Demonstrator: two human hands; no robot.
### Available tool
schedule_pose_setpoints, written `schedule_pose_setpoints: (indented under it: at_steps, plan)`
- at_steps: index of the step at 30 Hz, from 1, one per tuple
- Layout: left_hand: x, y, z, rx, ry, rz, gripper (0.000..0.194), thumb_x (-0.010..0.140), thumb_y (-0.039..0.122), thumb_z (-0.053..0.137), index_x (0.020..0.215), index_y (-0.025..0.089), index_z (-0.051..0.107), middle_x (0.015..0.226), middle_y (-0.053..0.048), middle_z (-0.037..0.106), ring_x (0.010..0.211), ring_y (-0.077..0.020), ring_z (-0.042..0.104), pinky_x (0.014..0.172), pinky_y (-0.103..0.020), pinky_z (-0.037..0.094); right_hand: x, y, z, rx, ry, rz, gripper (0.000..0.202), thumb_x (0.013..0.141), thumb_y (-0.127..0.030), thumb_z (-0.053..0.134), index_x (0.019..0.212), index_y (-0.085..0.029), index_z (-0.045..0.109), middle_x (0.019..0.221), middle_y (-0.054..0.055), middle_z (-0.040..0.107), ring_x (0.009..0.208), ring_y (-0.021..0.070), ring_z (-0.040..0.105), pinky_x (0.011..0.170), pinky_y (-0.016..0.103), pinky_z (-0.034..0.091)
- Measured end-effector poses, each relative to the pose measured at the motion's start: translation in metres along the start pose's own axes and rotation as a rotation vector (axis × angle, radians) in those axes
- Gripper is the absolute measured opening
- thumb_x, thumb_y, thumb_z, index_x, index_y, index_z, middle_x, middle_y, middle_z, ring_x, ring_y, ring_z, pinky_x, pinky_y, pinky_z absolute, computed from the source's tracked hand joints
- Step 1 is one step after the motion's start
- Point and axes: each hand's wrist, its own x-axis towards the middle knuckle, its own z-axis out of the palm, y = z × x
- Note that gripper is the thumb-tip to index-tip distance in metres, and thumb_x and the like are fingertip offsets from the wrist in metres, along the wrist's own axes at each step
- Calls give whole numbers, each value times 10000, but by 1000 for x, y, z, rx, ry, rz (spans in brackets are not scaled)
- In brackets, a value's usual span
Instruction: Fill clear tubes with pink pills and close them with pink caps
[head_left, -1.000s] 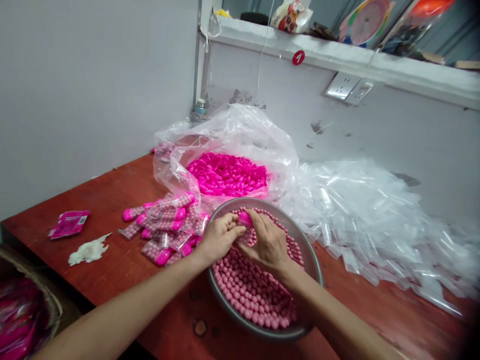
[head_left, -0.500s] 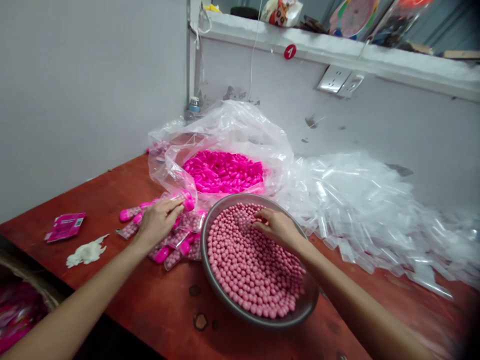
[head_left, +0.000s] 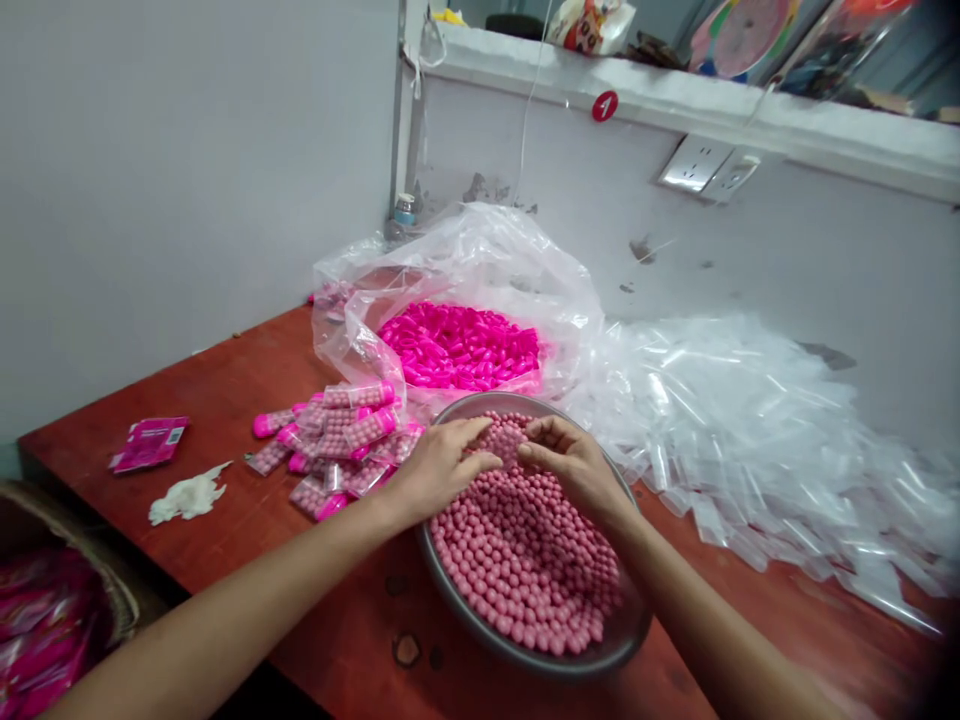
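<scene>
A round grey bowl point(head_left: 628, 655) holds a heap of pink beads point(head_left: 525, 570). Over its far part, my left hand point(head_left: 442, 465) reaches in from the left with thumb and fingers apart, close to a clear tube of beads point(head_left: 504, 440). My right hand point(head_left: 571, 462) has its curled fingers and thumb at the right end of that tube. Left of the bowl lies a pile of filled tubes with pink caps point(head_left: 345, 430). Loose bright pink caps point(head_left: 461, 345) fill a clear plastic bag point(head_left: 517, 245) behind the bowl.
Many clear tubes point(head_left: 750, 420) are heaped on the right of the red table point(head_left: 247, 540). A pink packet point(head_left: 152, 443) and a white scrap point(head_left: 189, 496) lie at the left. Below the table's left edge stands a basket point(head_left: 120, 590) of pink packages.
My left hand has let go of a capped tube at the pile and moved right over the bowl. My right hand stays over the beads. The view has shifted slightly.
</scene>
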Motion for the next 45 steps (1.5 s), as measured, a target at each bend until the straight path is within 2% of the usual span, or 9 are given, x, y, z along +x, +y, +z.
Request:
schedule_pose_setpoints:
  at_steps: [3,6,9,14,22,30,36,40,45]
  plan:
    - [4,0,12,-282,-144,-77,233,777,215,483,959,167,621,927,-44,644,836,-174,577,744,-265,449,-13,-12,4,47,-61,-71,266,737,-289,589,963,-206,475,819,4,563,750,131,557,664,269,457]
    - [3,-6,16,-431,-259,-161,249,772,230,485,951,135,629,810,-34,641,710,-148,578,650,-238,453,-20,-17,-1,-186,-146,-199,347,750,-263,577,1076,-223,463,904,32,571,815,144,546,707,278,447]
    - [1,-10,16,-462,-310,-226,265,753,245,513,955,121,633,754,-21,632,658,-131,561,636,-233,442,-22,-15,-8,-406,-189,-295,324,762,-259,568,1071,-211,482,876,35,579,733,124,537,653,244,437]
    - [2,-9,16,-466,-319,-228,244,755,245,517,903,106,652,812,-33,642,696,-138,560,654,-229,429,-25,-10,-9,-422,-167,-355,305,779,-231,549,1064,-203,446,805,14,577,650,98,518,582,202,413]
    - [1,-7,16,-422,-318,-180,285,757,221,523,1004,136,636,960,-58,660,876,-192,573,785,-265,416,-26,-8,-10,-350,-223,-251,142,759,-257,571,857,-175,509,695,-19,511,597,82,467,535,188,374]
    - [1,-11,18,-431,-291,-203,315,766,236,518,1050,136,612,979,-68,659,883,-199,583,787,-280,430,-24,-2,-3,-240,-227,-217,191,772,-247,544,939,-182,475,724,-20,506,589,76,452,533,192,371]
    - [1,-13,17,-377,-224,-219,282,755,248,529,976,120,649,908,-72,674,816,-197,592,743,-283,443,-22,1,-3,-281,-181,-201,136,766,-253,551,713,-178,451,593,-45,463,530,75,445,488,186,353]
    - [1,-14,19,-360,-186,-229,290,743,257,541,979,124,645,930,-67,665,844,-197,580,760,-278,431,-22,5,-5,-218,-180,-201,105,786,-257,523,839,-186,466,648,-27,522,553,86,503,509,196,395]
    - [0,-12,19,-408,-212,-227,245,775,258,489,873,112,659,788,-38,649,712,-151,560,638,-227,419,-22,2,-6,-426,-158,-338,78,789,-214,507,862,-187,518,777,12,581,644,99,544,582,198,413]
